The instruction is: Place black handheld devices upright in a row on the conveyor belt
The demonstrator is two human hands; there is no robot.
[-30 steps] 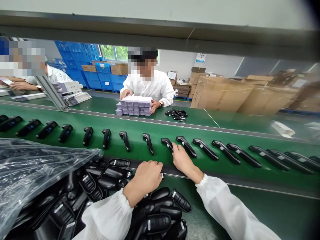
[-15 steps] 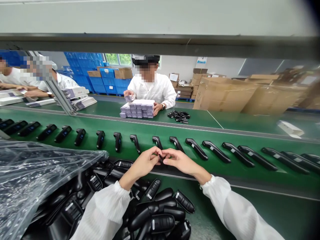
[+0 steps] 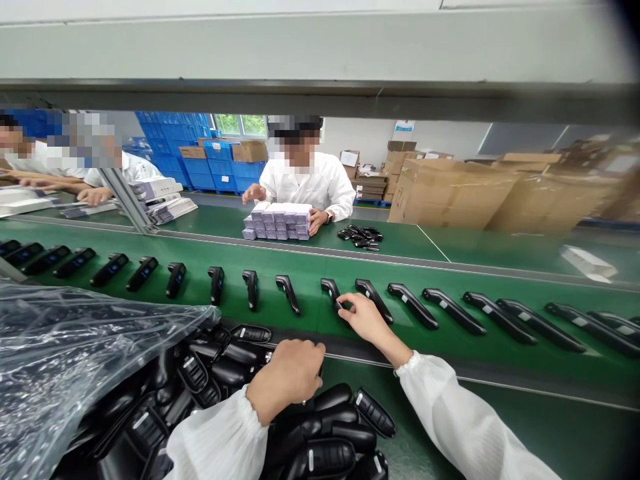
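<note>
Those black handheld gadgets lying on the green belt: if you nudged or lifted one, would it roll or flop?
Probably neither. Each black gadget looks like rigid moulded plastic lying flat on the belt, so it would likely slide. The right hand places one with fingertips, suggesting it is light. Its glossy shell may be slippery.

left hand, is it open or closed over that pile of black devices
Closed. The left hand is curled into a fist above the pile of black devices, knuckles up; what the fingers hold, if anything, is hidden.
</note>
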